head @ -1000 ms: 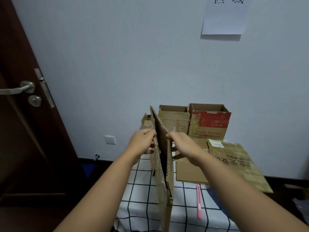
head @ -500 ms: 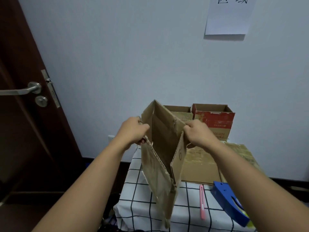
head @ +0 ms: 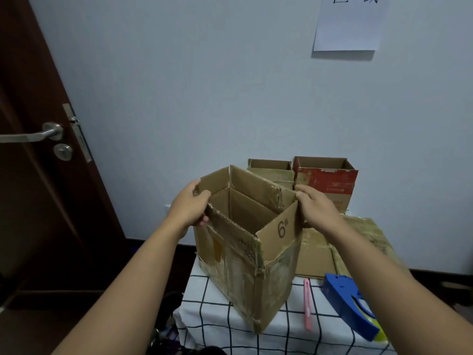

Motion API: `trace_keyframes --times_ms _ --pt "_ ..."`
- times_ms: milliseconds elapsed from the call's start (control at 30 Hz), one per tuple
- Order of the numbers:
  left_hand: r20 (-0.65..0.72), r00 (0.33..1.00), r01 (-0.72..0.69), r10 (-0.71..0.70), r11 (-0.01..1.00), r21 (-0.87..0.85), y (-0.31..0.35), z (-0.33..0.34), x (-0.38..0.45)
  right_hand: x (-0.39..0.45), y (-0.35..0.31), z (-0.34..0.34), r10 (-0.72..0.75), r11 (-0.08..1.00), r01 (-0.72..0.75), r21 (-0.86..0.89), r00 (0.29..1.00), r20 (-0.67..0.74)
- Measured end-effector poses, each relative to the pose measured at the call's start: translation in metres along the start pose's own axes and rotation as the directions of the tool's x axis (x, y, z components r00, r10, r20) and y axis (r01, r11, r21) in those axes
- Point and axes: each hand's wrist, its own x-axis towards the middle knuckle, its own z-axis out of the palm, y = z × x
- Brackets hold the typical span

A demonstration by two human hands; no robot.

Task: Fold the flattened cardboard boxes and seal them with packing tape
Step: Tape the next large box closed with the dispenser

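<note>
Upright on the checked tabletop point(head: 204, 298), opened cardboard box point(head: 245, 265) marked "6#", left hand point(head: 189, 208) and right hand point(head: 316, 210) gripping its top edges, blue tape dispenser point(head: 345, 307) beside the box.

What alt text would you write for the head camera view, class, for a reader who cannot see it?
Two bare hands hold an opened cardboard box upright over a checked tablecloth, the left hand and right hand gripping opposite top edges. A blue tape dispenser and pink utility knife lie to its right; two open boxes stand behind against the wall.
</note>
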Motion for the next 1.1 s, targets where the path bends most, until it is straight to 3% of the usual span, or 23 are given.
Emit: trace_keyframes --times_ms 133,233,367,500,633,933,1100 --pt "-0.022 1.0 -0.012 0.011 0.999 -0.036 -0.013 0.004 0.001 -0.033 0.02 0.014 -0.026 0.987 0.048 0.153 0.989 -0.144" --pt "-0.142 0.99 -0.013 0.017 1.0 0.024 -0.02 0.004 0.006 -0.062 0.043 0.035 0.013 0.96 0.044 0.278 0.98 -0.2" --pt "-0.276 0.959 0.002 -0.064 0.976 -0.22 -0.028 0.003 0.019 -0.1 0.061 0.066 0.117 0.923 -0.022 0.384 0.967 -0.227" --pt "-0.11 0.972 0.141 -0.207 0.893 -0.428 -0.047 0.003 0.034 -0.116 0.064 0.091 0.13 0.907 -0.064 0.417 0.983 -0.132" --pt "0.012 0.976 0.199 -0.216 0.873 -0.446 -0.053 0.005 0.036 -0.107 0.058 0.096 0.092 0.899 -0.049 0.435 0.993 -0.08" --pt "-0.061 0.996 0.033 -0.066 0.902 -0.431 -0.043 0.0 0.013 -0.05 0.032 0.08 -0.007 0.895 -0.009 0.446 0.999 0.035" --pt "-0.14 0.99 -0.046 -0.013 0.911 -0.41 -0.049 0.0 -0.003 -0.023 0.033 0.075 0.058 0.857 -0.013 0.514 0.996 -0.071"
